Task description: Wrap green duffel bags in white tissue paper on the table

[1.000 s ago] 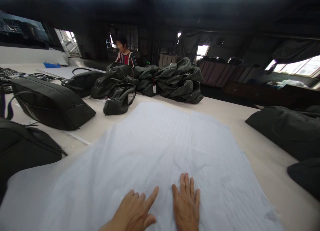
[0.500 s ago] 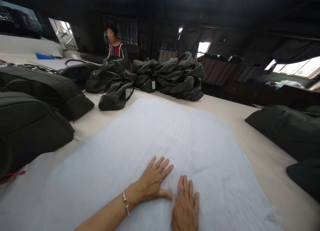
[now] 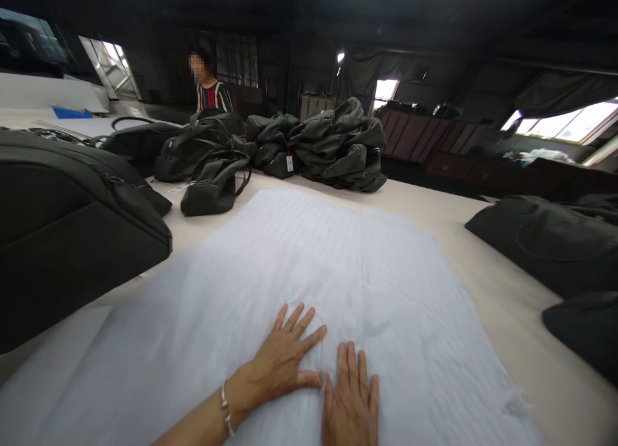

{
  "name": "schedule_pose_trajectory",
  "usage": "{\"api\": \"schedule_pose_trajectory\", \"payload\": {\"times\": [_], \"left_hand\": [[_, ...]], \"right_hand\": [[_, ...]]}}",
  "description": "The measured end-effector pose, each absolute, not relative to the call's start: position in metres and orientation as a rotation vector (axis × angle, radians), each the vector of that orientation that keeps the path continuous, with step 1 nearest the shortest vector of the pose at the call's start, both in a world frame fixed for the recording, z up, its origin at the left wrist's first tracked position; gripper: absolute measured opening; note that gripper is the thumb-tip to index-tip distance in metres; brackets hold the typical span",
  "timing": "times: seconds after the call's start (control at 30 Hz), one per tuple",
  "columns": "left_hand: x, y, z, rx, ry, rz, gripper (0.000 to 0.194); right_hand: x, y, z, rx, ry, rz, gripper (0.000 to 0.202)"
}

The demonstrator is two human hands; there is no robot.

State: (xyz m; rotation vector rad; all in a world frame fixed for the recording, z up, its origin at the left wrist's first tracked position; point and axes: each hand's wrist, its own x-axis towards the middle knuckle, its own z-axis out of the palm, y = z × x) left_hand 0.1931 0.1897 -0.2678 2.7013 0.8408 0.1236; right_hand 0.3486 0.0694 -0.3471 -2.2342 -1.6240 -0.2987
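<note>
A large thin white sheet [image 3: 290, 259], faintly wrinkled and creased, lies spread over the table; I cannot tell whether it is paper or cloth. My left hand [image 3: 282, 359] rests flat on it with fingers spread, a silver bracelet [image 3: 224, 407] around the wrist. Close to its right, my right hand [image 3: 352, 394] also lies palm down on the sheet, fingers stretched out. Neither hand holds anything. A big dark green bag [image 3: 77, 233] bulges over the sheet's left edge, cut off by the frame.
Several dark green bags [image 3: 212, 188] stand at the table's far left, beside a heap of similar bags [image 3: 338, 143]. More dark bags [image 3: 541, 230] sit on the right. Pale tabletop [image 3: 434, 208] borders the sheet. A person in a striped top [image 3: 214, 97] is beyond the table.
The near-left bag has shifted right and looks larger, covering more of the bags behind it. My hands stay flat on the sheet. The whole view has shifted slightly.
</note>
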Motion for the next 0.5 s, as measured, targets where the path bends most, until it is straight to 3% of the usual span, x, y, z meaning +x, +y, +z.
{"api": "schedule_pose_trajectory", "payload": {"times": [0.17, 0.3, 0.4, 0.5], "left_hand": [[0.194, 0.187, -0.262, 2.671, 0.857, 0.068, 0.085], [0.196, 0.186, -0.260, 2.665, 0.881, 0.027, 0.088], [0.197, 0.186, -0.262, 2.672, 0.881, 0.073, 0.093], [0.197, 0.187, -0.264, 2.664, 0.854, 0.066, 0.098]], "right_hand": [[0.353, 0.063, -0.338, -2.261, -1.546, -0.088, 0.064], [0.364, 0.085, -0.292, -2.182, -1.458, 0.044, 0.069], [0.371, 0.122, -0.260, -2.060, -1.595, 0.042, 0.064], [0.375, 0.152, -0.264, -2.103, -1.784, 0.050, 0.060]]}}
